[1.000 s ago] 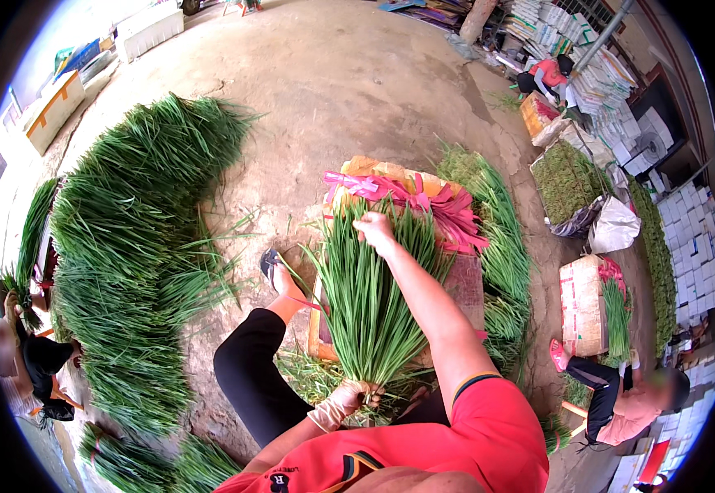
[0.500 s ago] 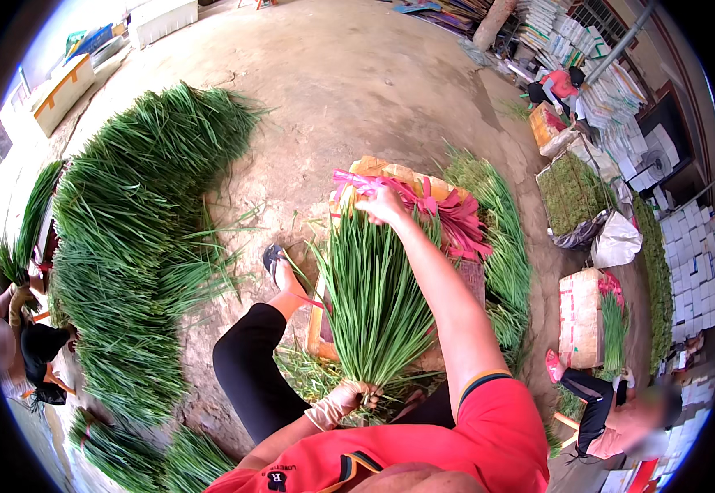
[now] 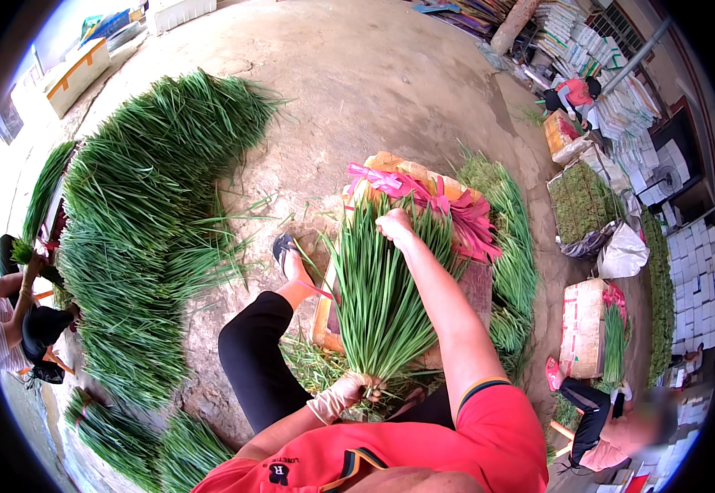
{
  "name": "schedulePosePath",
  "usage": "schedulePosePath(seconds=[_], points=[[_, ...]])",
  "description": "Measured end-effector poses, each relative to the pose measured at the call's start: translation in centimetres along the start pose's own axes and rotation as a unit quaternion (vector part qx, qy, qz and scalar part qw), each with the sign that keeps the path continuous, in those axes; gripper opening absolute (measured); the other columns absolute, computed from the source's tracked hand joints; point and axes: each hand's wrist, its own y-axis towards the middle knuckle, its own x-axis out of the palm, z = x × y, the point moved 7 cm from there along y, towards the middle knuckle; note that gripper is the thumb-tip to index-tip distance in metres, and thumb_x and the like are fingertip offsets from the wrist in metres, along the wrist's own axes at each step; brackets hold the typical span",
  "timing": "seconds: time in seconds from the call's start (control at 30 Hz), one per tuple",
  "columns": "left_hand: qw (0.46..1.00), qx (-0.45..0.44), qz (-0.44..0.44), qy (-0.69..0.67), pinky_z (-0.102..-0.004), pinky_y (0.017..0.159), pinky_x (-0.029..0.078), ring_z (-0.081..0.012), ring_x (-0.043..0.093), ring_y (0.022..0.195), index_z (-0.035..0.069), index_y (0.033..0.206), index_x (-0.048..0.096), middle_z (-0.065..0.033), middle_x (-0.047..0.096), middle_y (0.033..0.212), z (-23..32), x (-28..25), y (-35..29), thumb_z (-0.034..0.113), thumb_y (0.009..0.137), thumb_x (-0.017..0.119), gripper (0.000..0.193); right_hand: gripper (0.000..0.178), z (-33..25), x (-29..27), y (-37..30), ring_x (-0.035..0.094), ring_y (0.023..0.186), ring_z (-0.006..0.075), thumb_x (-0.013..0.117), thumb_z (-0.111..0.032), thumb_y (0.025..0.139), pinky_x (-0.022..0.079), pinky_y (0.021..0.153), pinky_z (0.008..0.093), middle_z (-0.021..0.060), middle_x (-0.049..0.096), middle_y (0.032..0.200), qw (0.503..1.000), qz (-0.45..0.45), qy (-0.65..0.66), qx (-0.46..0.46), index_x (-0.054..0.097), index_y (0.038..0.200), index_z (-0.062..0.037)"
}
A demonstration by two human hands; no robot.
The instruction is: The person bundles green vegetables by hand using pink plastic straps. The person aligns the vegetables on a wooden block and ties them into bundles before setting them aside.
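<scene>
A fanned bunch of long green chives point(image 3: 382, 287) lies over a low box-like stand point(image 3: 482, 287) in front of me, leaf tips pointing away. My left hand point(image 3: 345, 396), in a pale glove, is closed around the stem ends close to my body. Bare, my right hand point(image 3: 394, 223) is curled closed among the leaves near the tips; part of its fingers is hidden. Pink ribbon-like ties point(image 3: 464, 214) are spread over the far end of the stand, beyond and to the right of that hand.
A long heap of chives point(image 3: 144, 222) covers the ground at left, and more chives point(image 3: 514, 246) lie right of the stand. Cut scraps point(image 3: 312, 361) lie by my knee. Co-workers sit at far left, lower right and upper right point(image 3: 575, 94). A taped box point(image 3: 583, 329) stands at right.
My right hand has come off the pink ties and moved slightly nearer, down onto the leaves. The leaf tips have spread wider. My left hand keeps its hold on the stems.
</scene>
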Motion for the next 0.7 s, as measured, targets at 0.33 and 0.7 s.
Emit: schedulePosePath(seconds=[0.33, 0.7], points=[[0.997, 0.024, 0.048, 0.049, -0.0323, 0.054, 0.049, -0.0196, 0.055, 0.058, -0.003, 0.081, 0.054, -0.0129, 0.058, 0.075, 0.9, 1.4, -1.2, 0.005, 0.070, 0.051, 0.014, 0.028, -7.9, 3.8, -4.0, 0.046, 0.038, 0.0054, 0.063, -0.031, 0.070, 0.032, 0.032, 0.0182, 0.0030, 0.057, 0.061, 0.975, -0.133, -0.133, -0.116, 0.057, 0.068, -0.0041], [0.998, 0.012, 0.049, 0.047, -0.0309, 0.053, 0.049, -0.0190, 0.055, 0.057, -0.003, 0.083, 0.053, -0.0139, 0.058, 0.075, 0.8, 1.9, -0.6, 0.006, 0.070, 0.053, 0.015, 0.011, -5.5, 3.2, 0.0, 0.051, 0.042, 0.0119, 0.055, -0.010, 0.066, 0.038, 0.039, 0.0263, 0.0057, 0.054, 0.050, 0.976, 0.064, -0.140, -0.151, 0.056, 0.057, -0.0031]])
